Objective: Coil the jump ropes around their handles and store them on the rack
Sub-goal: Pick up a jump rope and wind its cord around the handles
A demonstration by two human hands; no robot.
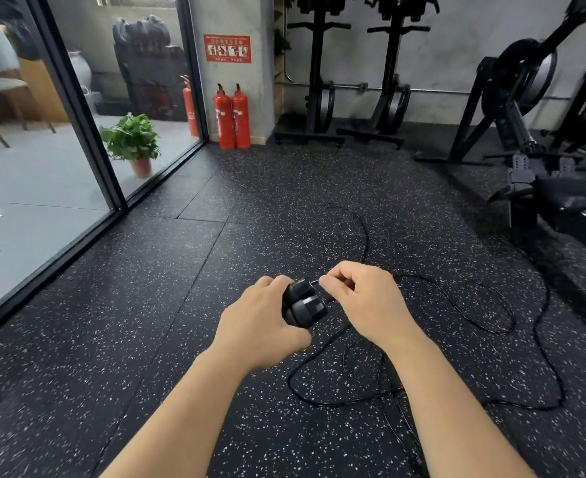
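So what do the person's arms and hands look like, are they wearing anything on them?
Both forearms are bare as far as the picture shows: no sleeves in view, no gloves. The left hand and right hand show no rings, watch or wristband, and the fingers are uncovered, with short nails.

- Both bare forearms reach forward from the bottom of the view and converge at the middle.
- The left hand (262, 326) is curled, knuckles up, fingers wrapped round the two black handles (303, 303) held side by side.
- The right hand (364, 301) sits just beside it, thumb and forefinger pinched on the thin black rope (457, 305) right at the handles' ends.
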